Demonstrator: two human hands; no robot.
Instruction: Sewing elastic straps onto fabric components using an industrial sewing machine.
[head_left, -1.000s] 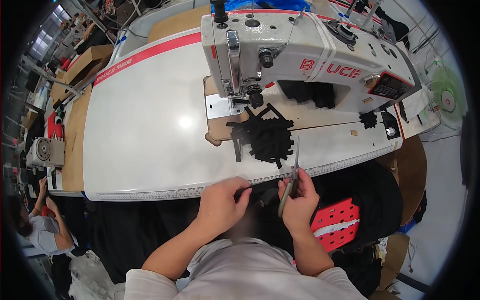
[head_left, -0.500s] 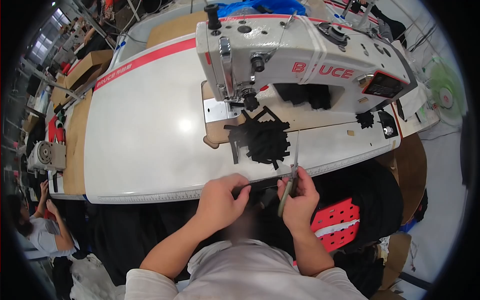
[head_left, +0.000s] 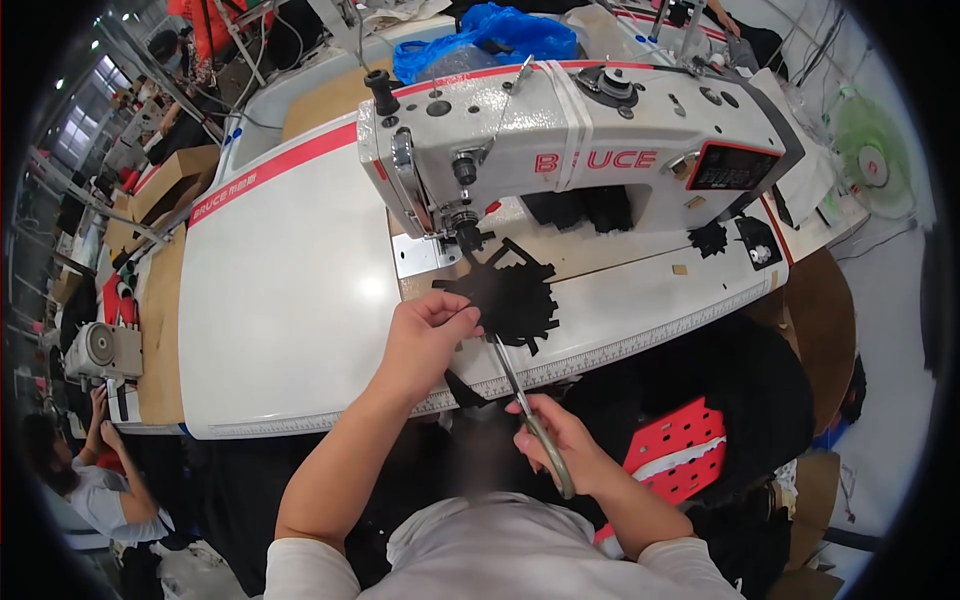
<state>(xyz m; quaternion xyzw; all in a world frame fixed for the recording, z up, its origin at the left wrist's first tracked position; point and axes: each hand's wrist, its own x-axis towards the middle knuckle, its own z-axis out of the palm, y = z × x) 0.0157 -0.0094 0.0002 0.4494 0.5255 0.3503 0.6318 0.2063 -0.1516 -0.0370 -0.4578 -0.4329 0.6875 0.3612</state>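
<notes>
From my distant post, 12 o'clock straight ahead, I watch the left hand [head_left: 428, 335] pinch what appears to be a strip at the 8 o'clock edge of the heap of black strips [head_left: 518, 298], likely to steady it on the white surface [head_left: 300, 310], the sewing machine [head_left: 600, 130] standing at 1. At 5 o'clock, the right hand [head_left: 562, 435] grips scissors [head_left: 508, 366], blades toward 11, presumably keeping the tips near the strips.
</notes>
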